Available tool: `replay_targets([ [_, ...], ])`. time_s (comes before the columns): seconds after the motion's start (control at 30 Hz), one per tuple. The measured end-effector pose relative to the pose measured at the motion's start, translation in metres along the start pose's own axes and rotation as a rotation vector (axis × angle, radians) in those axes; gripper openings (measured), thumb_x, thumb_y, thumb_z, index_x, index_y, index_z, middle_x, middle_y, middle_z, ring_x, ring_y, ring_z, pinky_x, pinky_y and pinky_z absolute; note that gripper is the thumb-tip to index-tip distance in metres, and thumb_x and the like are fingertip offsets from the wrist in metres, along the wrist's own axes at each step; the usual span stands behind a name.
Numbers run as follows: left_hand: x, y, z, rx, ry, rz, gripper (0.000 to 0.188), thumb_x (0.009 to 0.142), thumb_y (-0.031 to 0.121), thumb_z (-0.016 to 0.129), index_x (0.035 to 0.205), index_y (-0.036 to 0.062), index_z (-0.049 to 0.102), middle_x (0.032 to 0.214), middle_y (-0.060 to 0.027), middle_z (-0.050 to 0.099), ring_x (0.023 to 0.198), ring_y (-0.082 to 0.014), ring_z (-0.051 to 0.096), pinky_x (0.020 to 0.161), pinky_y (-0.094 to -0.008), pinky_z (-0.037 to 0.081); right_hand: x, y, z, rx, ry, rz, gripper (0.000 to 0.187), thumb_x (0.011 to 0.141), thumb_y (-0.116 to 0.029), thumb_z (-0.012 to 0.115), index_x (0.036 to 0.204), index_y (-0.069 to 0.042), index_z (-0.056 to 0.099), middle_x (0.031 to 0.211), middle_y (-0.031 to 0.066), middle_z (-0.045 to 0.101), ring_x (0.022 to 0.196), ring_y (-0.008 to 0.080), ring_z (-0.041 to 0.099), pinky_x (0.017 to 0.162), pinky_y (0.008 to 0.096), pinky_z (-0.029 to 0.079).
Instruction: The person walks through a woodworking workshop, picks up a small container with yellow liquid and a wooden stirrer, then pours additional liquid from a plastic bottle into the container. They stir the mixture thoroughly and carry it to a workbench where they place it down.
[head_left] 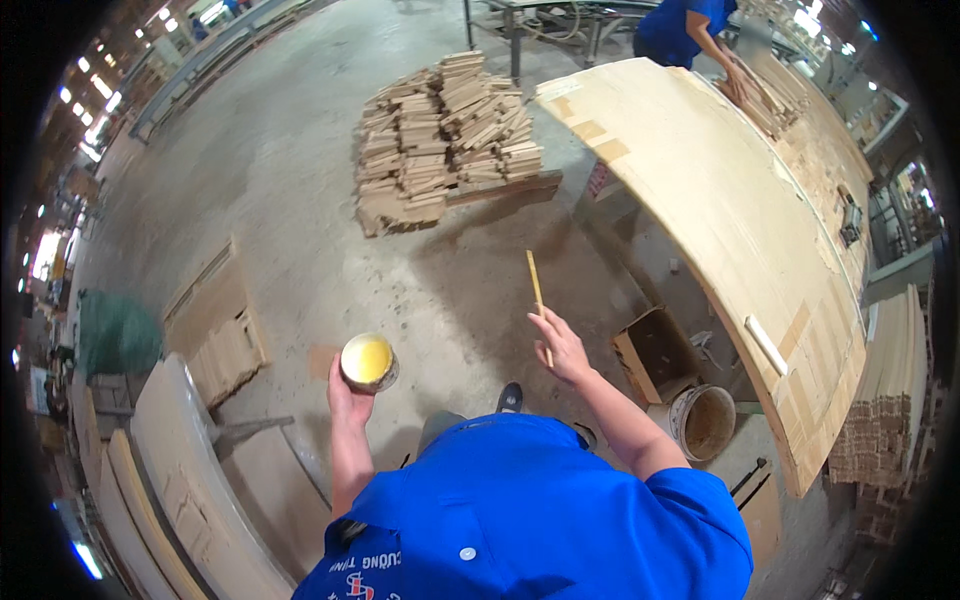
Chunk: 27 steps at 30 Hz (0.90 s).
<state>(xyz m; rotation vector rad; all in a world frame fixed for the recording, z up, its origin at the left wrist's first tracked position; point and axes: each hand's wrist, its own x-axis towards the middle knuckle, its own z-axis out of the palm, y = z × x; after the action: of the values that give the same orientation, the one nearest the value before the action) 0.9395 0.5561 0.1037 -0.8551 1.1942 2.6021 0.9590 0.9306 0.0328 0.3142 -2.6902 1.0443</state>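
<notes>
My left hand (pixel 348 405) is wrapped round a small round tub (pixel 383 381), which it holds upright over the concrete floor. Inside the tub is a pale yellow, creamy substance, deeper yellow on one side. A thin yellow stick (pixel 534 275) is gripped in my right hand (pixel 562 350), its long end pointing up and away from me. Whether the stick has bristles or a tip cannot be made out. The two hands are well apart, with the stick clear of the tub.
Stacked wooden slats (pixel 440 140) lie ahead on the floor. To the right stands a large covered worktable (pixel 690 150), with a cardboard box (pixel 650 360) and a dirty bucket (pixel 703 422) by it. A co-worker (pixel 680 30) handles wood beyond. Curved panels (pixel 190 470) lean at left.
</notes>
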Motion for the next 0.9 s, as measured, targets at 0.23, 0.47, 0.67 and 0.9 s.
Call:
replay_targets([
  [0.23, 0.116, 0.015, 0.038, 0.023, -0.105, -0.07, 0.042, 0.091, 0.037, 0.04, 0.119, 0.0079, 0.052, 0.119, -0.0084, 0.055, 0.108, -0.0238, 0.053, 0.095, -0.0386, 0.041, 0.116, 0.031, 0.012, 0.128, 0.084, 0.013, 0.063, 0.068, 0.006, 0.058, 0.126, -0.018, 0.048, 0.132, 0.012, 0.042, 0.077, 0.0185, 0.058, 0.071, 0.0279, 0.05],
  [0.47, 0.265, 0.107, 0.106, 0.359, -0.401, -0.103, 0.045, 0.09, 0.034, 0.045, 0.125, 0.0052, 0.049, 0.117, -0.0126, 0.056, 0.104, -0.0232, 0.057, 0.091, -0.0371, 0.047, 0.165, 0.032, 0.006, -0.011, 0.387, 0.102, 0.064, 0.069, 0.001, 0.055, 0.129, -0.016, 0.043, 0.13, 0.0154, 0.042, 0.104, 0.0292, 0.053, 0.078, 0.0336, 0.05],
  [0.67, 0.364, 0.042, 0.278, 0.552, -0.643, -0.313, 0.045, 0.09, 0.035, 0.045, 0.123, 0.006, 0.05, 0.116, -0.0117, 0.057, 0.104, -0.0237, 0.057, 0.09, -0.0381, 0.046, 0.219, -0.004, -0.024, -0.122, 0.799, 0.09, 0.058, 0.069, 0.005, 0.055, 0.125, -0.01, 0.046, 0.128, 0.0147, 0.045, 0.107, 0.0296, 0.053, 0.085, 0.0333, 0.048],
  [0.9, 0.408, 0.015, 0.376, 0.63, -0.776, -0.437, 0.045, 0.089, 0.037, 0.044, 0.122, 0.007, 0.051, 0.116, -0.0107, 0.057, 0.104, -0.0244, 0.056, 0.09, -0.0393, 0.046, 0.235, 0.012, -0.081, -0.275, 1.043, 0.234, 0.056, 0.072, 0.004, 0.056, 0.125, -0.011, 0.044, 0.13, 0.0157, 0.044, 0.116, 0.0324, 0.048, 0.094, 0.0362, 0.045],
])
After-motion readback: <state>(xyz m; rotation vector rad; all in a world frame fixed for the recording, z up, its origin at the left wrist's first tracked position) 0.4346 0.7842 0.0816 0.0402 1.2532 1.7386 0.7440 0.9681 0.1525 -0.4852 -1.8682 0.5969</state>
